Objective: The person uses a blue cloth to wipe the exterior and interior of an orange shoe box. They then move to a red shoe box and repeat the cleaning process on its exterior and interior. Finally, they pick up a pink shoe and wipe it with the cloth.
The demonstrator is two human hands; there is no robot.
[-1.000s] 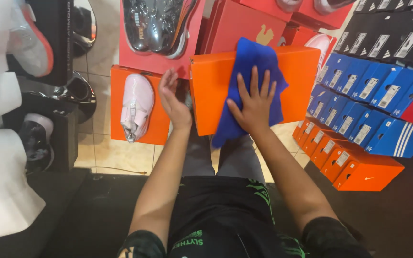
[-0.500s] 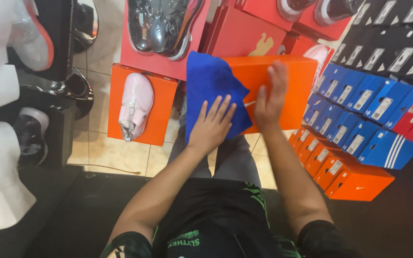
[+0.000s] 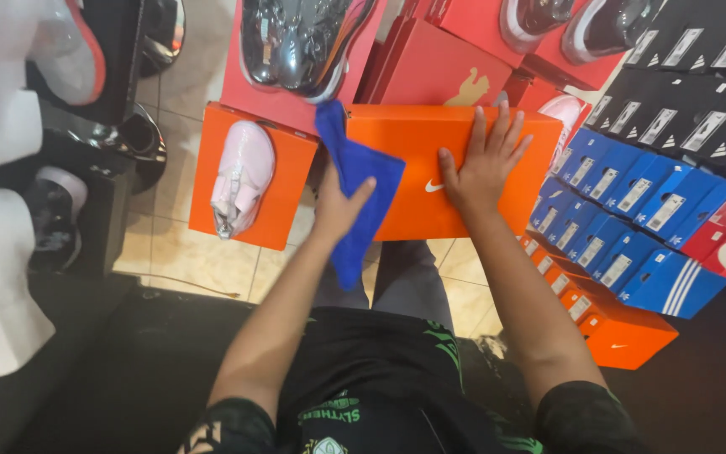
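An orange shoe box (image 3: 413,143) lies across my lap, lid up. My right hand (image 3: 482,164) rests flat on its lid with the fingers spread. My left hand (image 3: 338,206) grips a blue cloth (image 3: 361,181) at the box's left end. The cloth drapes over that end and hangs down past the front edge.
A pink shoe (image 3: 244,176) lies on another orange box (image 3: 283,206) to the left. Red boxes (image 3: 430,67) with dark shoes (image 3: 300,42) stand behind. Stacks of blue boxes (image 3: 623,219), black boxes (image 3: 699,76) and orange boxes (image 3: 623,336) fill the right. Black shoes (image 3: 140,139) sit on a shelf at left.
The cloth has slid from the middle of the lid to the box's left end. My left hand took it over, and my right hand now rests flat on the lid.
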